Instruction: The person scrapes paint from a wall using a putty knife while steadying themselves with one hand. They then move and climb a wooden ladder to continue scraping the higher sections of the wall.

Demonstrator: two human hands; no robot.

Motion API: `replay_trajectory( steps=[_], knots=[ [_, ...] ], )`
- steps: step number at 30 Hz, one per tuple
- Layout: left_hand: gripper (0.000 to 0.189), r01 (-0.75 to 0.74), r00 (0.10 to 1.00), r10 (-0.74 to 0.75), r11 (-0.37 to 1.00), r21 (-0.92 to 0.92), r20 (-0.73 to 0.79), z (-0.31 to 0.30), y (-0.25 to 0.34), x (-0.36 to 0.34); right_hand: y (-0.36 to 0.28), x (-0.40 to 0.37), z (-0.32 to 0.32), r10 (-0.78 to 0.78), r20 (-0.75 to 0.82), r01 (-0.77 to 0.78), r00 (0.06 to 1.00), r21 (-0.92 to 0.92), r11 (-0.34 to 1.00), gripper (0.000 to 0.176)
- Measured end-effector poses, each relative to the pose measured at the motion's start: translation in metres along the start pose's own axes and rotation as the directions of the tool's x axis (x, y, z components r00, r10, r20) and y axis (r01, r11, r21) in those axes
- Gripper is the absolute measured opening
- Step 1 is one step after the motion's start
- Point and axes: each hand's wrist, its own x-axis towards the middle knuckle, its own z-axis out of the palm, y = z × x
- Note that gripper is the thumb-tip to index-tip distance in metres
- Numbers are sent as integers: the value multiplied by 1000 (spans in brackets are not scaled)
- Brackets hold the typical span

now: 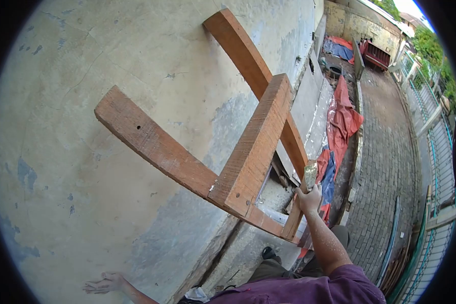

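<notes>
A reddish-brown wooden frame (pixel 253 147) fills the middle of the head view, made of two long curved timbers and a thick crosspiece with rough saw marks. My right hand (pixel 310 198) is closed at the frame's right side, by the lower end of the far timber. From its grip a flat, pale, smeared scraper (pixel 310 174) points upward, overlapping the timber. Low on the left, my left hand (pixel 106 283) is held out in front of the wall, holding nothing, fingers apart. Dusty white specks cover the right forearm.
A cracked, peeling plaster wall (pixel 152 61) rises on the left. Red and blue tarpaulin (pixel 342 116) lies along the ledge beyond the frame. Brick paving (pixel 385 147) runs on the right, beside a metal fence (pixel 430 126). Poles (pixel 391 238) lie along its edge.
</notes>
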Motion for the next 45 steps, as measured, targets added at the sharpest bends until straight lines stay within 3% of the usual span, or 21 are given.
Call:
replay_trajectory(
  steps=[5,8,11,14,15,17,21,23,25,26,28,30,31,32,33,35,36,38,41,43,45],
  knots=[
    [66,54,997,-50,996,-65,62,1,-1,-8,-2,-1,2,60,40,-61,997,13,998,45],
    [66,68,992,-54,990,-127,110,-4,4,-5,15,-1,13,-16,-2,16,1000,9,1000,47],
    [69,230,955,-196,963,-139,222,-16,27,-4,11,2,10,-39,-2,39,999,-8,999,48],
    [73,260,936,-220,958,-118,276,-21,40,1,9,1,10,13,15,-13,1000,12,1000,47],
    [73,255,939,-212,958,-132,272,-15,41,-2,11,0,10,26,8,-26,1000,16,1000,47],
    [75,180,979,-170,981,-79,111,1,44,-8,10,0,10,2,-24,-1,1000,21,1000,48],
    [75,132,990,-125,986,-105,67,6,48,-13,0,4,2,55,17,-55,998,37,998,42],
    [72,137,990,-132,988,-78,58,5,43,-14,13,4,5,-27,-6,28,1000,109,994,38],
    [70,231,969,-223,970,-73,109,5,48,-20,11,32,6,-149,-175,178,973,167,970,36],
    [68,317,940,-307,947,-49,147,4,49,-21,-19,53,-9,-218,-250,276,943,223,935,37],
    [66,513,851,-337,697,-501,403,-41,118,4,-60,100,-18,-309,-261,374,915,255,892,41],
    [74,498,865,-120,323,-805,487,-105,219,13,-97,136,-19,-362,-142,388,921,290,875,49],
    [90,538,837,31,134,-832,546,-137,263,0,-105,148,-19,-378,-140,403,915,284,870,49],
    [104,576,775,237,115,-809,585,-161,295,-15,-111,160,-13,-377,39,340,926,351,872,51],
    [112,611,760,293,-20,-791,580,-180,327,-15,-117,168,-4,-375,219,266,901,405,875,53],
    [108,741,666,337,-190,-644,666,-193,374,-22,-109,179,14,-464,305,281,832,490,825,46],
    [108,737,671,322,-193,-647,668,-193,387,-29,-111,179,11,-419,348,257,839,425,868,43],
    [102,737,658,154,71,-672,737,-194,400,-43,-115,176,3,-350,354,260,867,276,925,36],
    [98,727,656,228,66,-684,719,-193,395,-26,-112,174,3,-375,325,220,868,425,878,36],
    [99,748,636,224,56,-661,739,-192,398,-33,-124,164,1,-334,265,274,905,239,932,39],
    [98,739,648,223,46,-672,729,-185,396,-32,-120,159,5,-376,203,259,904,439,861,40]
  ],
)
